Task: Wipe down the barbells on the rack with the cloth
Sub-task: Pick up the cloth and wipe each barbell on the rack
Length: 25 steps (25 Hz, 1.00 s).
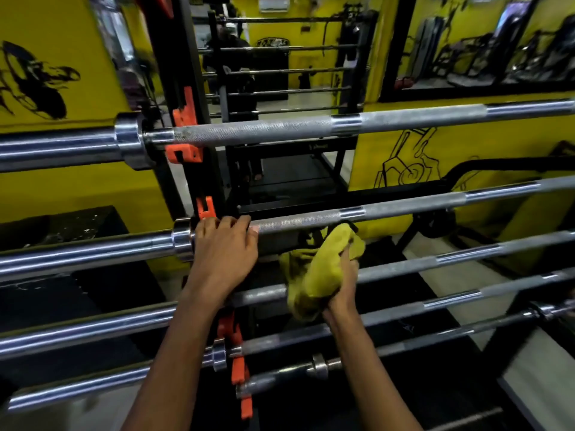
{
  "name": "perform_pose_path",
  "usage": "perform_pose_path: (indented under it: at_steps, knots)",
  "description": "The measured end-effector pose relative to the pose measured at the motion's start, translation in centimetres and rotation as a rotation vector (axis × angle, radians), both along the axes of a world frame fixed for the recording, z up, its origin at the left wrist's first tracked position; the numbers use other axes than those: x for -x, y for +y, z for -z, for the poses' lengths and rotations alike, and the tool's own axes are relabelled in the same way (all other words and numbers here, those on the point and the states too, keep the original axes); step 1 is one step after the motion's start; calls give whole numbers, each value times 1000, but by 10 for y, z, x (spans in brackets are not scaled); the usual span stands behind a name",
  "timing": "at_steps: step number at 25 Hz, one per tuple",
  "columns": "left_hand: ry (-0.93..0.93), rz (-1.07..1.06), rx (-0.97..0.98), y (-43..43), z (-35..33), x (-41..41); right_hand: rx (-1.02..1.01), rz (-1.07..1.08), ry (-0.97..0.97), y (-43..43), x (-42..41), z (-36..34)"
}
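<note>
Several steel barbells lie across a black rack (pixel 186 73) with orange hooks (pixel 185 113), stepped from top to bottom. My left hand (pixel 225 247) grips the second barbell (pixel 404 206) just right of its collar, fingers curled over the shaft. My right hand (pixel 343 281) holds a bunched yellow cloth (pixel 323 269) between the second barbell and the third barbell (pixel 435 261). The cloth covers part of the third bar's shaft; whether it presses on the bar is unclear. The top barbell (pixel 280 129) sits above both hands.
Yellow walls with black drawings stand behind. A mirror (pixel 280 57) behind the rack reflects the bars and a person. Lower barbells (pixel 404 315) cross near my forearms. A black curved frame (pixel 466 169) stands at right, dark floor mats below.
</note>
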<state>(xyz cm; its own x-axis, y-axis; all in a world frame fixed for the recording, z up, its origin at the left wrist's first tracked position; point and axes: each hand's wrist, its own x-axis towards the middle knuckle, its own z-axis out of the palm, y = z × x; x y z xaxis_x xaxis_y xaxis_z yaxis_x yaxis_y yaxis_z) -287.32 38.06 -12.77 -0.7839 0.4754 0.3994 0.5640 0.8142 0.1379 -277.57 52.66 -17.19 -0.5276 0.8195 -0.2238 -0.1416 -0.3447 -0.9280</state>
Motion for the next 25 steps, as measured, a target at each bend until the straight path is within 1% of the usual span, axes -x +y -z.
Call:
perform_pose_path:
  at_steps: [1,2,3,5,6,8,10,11,12,13,15,16,17,18,20,21,22,23,25]
  knots:
    - [-43,67,17,11,-1,4,-120,44,-11,5,-7,-1]
    - [-79,125,29,23,0,5,-289,102,-43,10,-12,-1]
    - [-71,144,46,34,3,4,-476,149,-63,14,-19,-2]
    - [16,104,56,45,17,-3,-841,247,-114,21,-20,-8]
    - [49,95,36,46,21,-4,-988,304,-157,31,-17,-8]
    - [62,96,-16,44,26,-5,-1208,384,-338,56,-10,-12]
    - [71,104,-47,43,26,-2,-1267,325,-549,81,0,-20]
    - [74,108,-54,43,26,-2,-1270,270,-609,85,5,-24]
    - [70,113,-61,43,26,-2,-1309,223,-626,85,11,-24]
    - [62,117,-67,44,27,-2,-1403,177,-618,80,15,-21]
    - [51,120,-78,43,29,-3,-1681,52,-567,75,14,-10]
    - [48,127,-82,42,28,-3,-1769,-3,-541,82,10,-9]
    - [48,137,-83,41,28,-3,-1789,-16,-549,98,6,-12]
    - [41,141,-76,41,27,-4,-1757,25,-584,117,3,-17]
    - [-23,107,-46,43,23,-10,-1555,157,-699,150,0,-30]
    - [-81,69,-22,46,19,-13,-1482,172,-736,154,3,-34]
    - [-139,32,14,50,14,-14,-1483,163,-738,149,7,-34]
    - [-189,9,55,56,8,-14,-1567,140,-721,135,13,-33]
    - [-246,43,119,72,-3,-9,-1776,9,-607,112,15,-26]
